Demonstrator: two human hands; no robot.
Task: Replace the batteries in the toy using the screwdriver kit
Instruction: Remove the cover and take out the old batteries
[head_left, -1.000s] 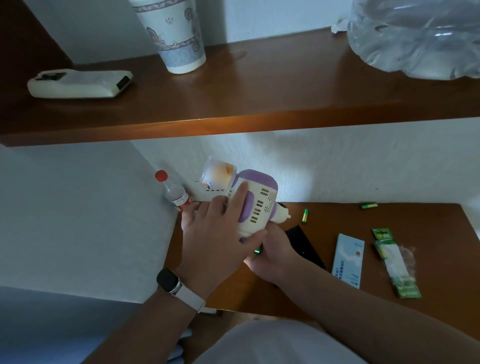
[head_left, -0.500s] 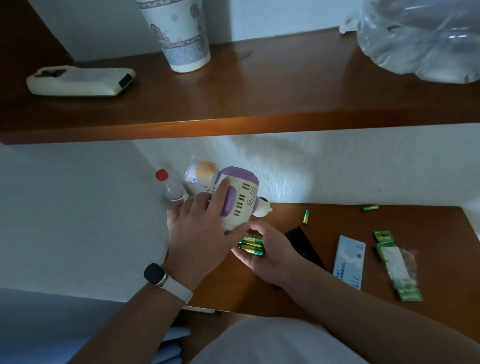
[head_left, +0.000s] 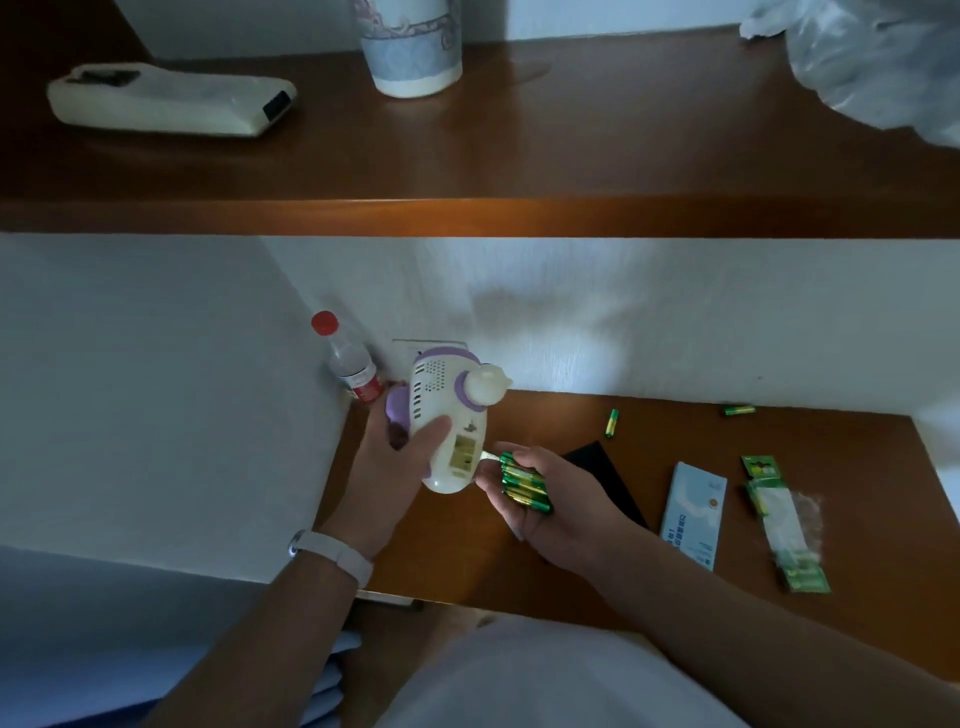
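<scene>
Toy (head_left: 447, 415) glossy plastic; desk (head_left: 675, 431) polished wood; batteries (head_left: 522, 483) shiny metallic foil.

The left hand (head_left: 400, 457) grips a white and purple plastic toy (head_left: 441, 382) from its left side. The thumb lies across the toy's pale front, and the other fingers wrap behind it, mostly hidden. The wrist wears a white watch strap (head_left: 332, 553), and the bare forearm runs down to the lower left. The right hand (head_left: 556, 501) lies palm up just beside the toy's lower end, fingers curled loosely round a cluster of green and gold batteries (head_left: 522, 483) cupped in the palm. Its bare forearm stretches away to the lower right.
</scene>
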